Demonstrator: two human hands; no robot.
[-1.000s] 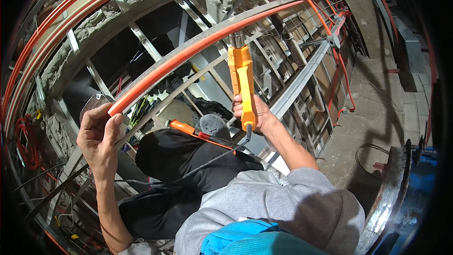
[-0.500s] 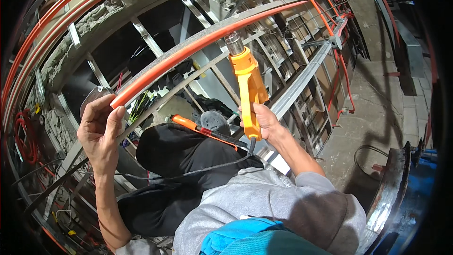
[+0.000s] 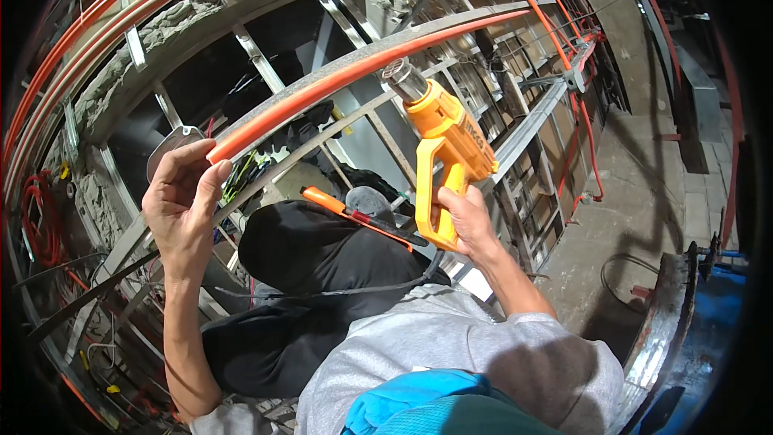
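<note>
An orange conduit pipe (image 3: 338, 79) runs in a long curve from upper right down to my left hand (image 3: 181, 193). The thumb and fingers of that hand pinch its near end. My right hand (image 3: 465, 217) is wrapped round the handle of a yellow heat gun (image 3: 455, 129). Its metal nozzle (image 3: 404, 79) points up and left, close below the pipe's middle. A dark cord (image 3: 370, 286) trails from the gun across my lap. On my thigh lies an orange-handled tool (image 3: 322, 199) with a dark shaft; its kind is unclear.
Metal framing with a rail (image 3: 531, 121) surrounds me. More orange pipes (image 3: 88, 24) curve along the upper left, and a red coil (image 3: 42, 213) hangs at far left. Concrete floor (image 3: 628, 177) lies to the right, beside a blue object (image 3: 708, 330) at lower right.
The heat gun has tilted, its body swinging to the right and its nozzle turning more to the left. My left hand and the pipe end have shifted slightly right in view.
</note>
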